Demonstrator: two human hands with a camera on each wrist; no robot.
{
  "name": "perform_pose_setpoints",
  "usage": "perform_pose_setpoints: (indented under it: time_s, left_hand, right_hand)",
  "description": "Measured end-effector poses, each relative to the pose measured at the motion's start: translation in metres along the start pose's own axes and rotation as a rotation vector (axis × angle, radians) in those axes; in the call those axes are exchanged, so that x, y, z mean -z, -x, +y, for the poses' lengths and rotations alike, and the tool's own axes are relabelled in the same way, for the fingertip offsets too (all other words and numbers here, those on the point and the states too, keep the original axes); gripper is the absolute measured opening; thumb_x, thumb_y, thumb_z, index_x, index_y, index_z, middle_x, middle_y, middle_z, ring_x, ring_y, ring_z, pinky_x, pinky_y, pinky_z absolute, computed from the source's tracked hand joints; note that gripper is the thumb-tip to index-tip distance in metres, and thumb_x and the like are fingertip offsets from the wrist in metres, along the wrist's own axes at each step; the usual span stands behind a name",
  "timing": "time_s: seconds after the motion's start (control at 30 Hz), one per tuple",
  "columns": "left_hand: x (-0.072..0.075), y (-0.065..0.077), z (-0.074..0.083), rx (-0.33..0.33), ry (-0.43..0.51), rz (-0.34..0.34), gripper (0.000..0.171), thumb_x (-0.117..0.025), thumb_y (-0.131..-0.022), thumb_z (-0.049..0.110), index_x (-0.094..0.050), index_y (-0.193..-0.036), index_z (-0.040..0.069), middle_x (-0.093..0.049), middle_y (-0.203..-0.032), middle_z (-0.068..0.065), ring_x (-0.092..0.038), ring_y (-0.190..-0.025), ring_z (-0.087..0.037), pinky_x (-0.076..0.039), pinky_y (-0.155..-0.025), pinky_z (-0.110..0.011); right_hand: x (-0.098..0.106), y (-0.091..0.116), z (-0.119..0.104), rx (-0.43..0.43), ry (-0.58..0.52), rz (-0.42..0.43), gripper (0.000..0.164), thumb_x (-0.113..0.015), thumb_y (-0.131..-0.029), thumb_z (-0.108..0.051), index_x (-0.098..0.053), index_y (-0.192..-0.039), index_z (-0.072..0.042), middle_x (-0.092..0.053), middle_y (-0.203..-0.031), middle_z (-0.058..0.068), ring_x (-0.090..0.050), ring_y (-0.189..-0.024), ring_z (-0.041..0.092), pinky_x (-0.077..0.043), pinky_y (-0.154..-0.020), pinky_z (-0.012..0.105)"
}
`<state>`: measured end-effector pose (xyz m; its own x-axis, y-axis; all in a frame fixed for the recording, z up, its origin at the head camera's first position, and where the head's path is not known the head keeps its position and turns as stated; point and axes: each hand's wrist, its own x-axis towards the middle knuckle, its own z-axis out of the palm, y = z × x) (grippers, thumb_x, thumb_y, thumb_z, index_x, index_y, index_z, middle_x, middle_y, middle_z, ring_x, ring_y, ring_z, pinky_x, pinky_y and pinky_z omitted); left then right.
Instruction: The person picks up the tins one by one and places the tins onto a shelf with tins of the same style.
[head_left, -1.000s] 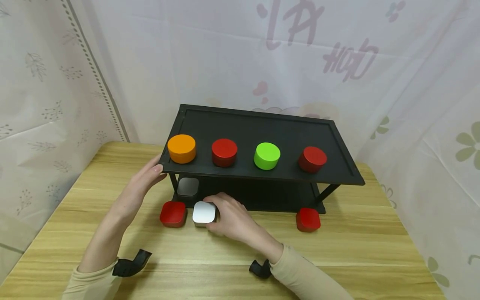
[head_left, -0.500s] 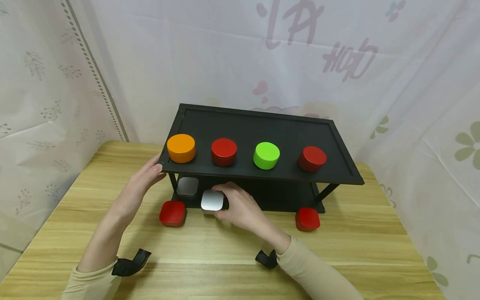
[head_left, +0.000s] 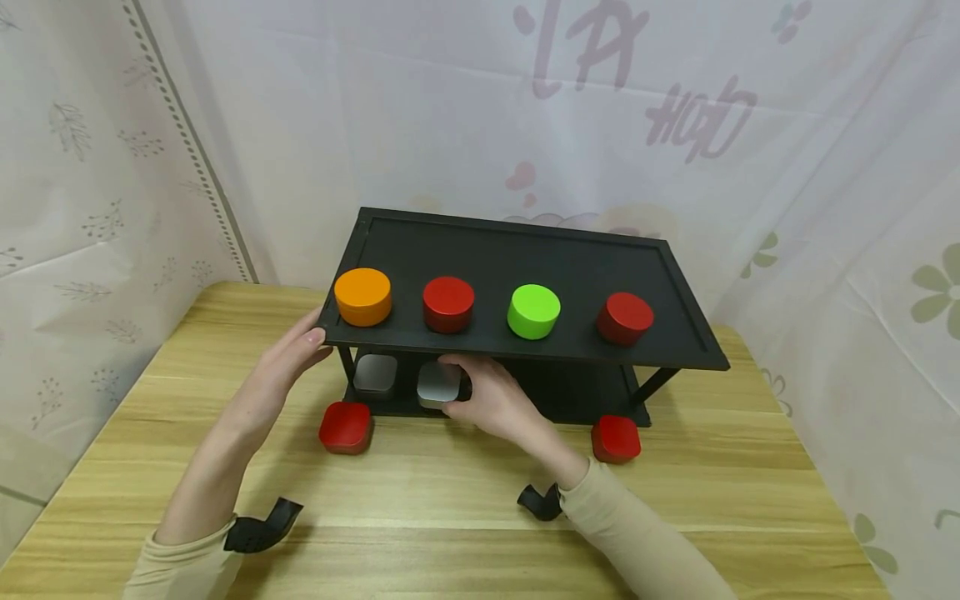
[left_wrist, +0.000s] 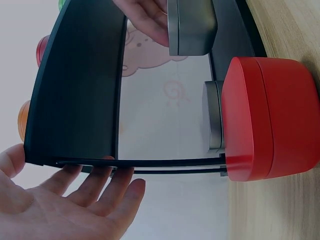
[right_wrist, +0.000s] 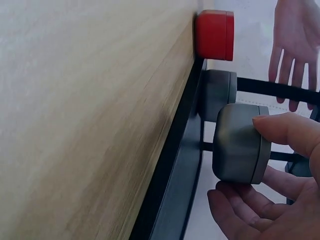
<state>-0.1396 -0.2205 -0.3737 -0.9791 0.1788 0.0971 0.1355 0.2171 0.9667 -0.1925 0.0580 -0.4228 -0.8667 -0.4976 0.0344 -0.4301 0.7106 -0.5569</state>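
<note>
A silver square tin (head_left: 437,383) is pinched between the thumb and fingers of my right hand (head_left: 498,400), at the front of the black rack's (head_left: 517,258) lower shelf. In the right wrist view this tin (right_wrist: 240,145) looks slightly raised off the shelf. To its left, a second silver square tin (head_left: 376,374) sits on the lower shelf. My left hand (head_left: 273,371) rests against the rack's left side, its thumb at the top board's front corner. The left wrist view shows its fingers (left_wrist: 120,192) fairly straight along the side bar.
On the top board stand an orange round tin (head_left: 363,297), two red round tins (head_left: 448,304) and a green round tin (head_left: 533,312). Red square tins lie on the wooden table (head_left: 450,533) before the rack, one left (head_left: 346,427) and one right (head_left: 617,439). A printed curtain (head_left: 480,125) hangs behind.
My right hand has carried the silver square tin from the table in front of the rack back and rightward, under the top board. The left hand has stayed at the rack's corner.
</note>
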Motion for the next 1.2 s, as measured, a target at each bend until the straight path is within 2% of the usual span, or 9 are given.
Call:
perform_pose_setpoints:
  time_s: [0.37,1.2]
  left_hand:
    - [0.000,0.000,0.000,0.003,-0.005,0.004,0.047,-0.029,-0.103,0.038,-0.026,-0.149,0.030,-0.023,-0.157,0.003,-0.032,-0.134,-0.003,-0.034,-0.098,-0.006]
    - [0.000,-0.001,0.000,-0.014,0.001,0.002,0.047,-0.029,-0.103,0.036,-0.026,-0.149,0.029,-0.023,-0.157,0.002,-0.031,-0.135,-0.005,-0.034,-0.099,-0.007]
  right_hand:
    - [-0.002,-0.010,0.004,-0.019,-0.036,-0.027,0.059,-0.076,-0.076,-0.022,-0.053,-0.131,-0.021,-0.053,-0.130,0.001,-0.054,-0.113,0.021,-0.047,-0.097,0.037]
    - [-0.012,-0.022,0.017,-0.057,-0.083,-0.081,0.060,-0.075,-0.078,-0.020,-0.052,-0.133,-0.021,-0.049,-0.138,0.000,-0.049,-0.123,0.020,-0.044,-0.103,0.039]
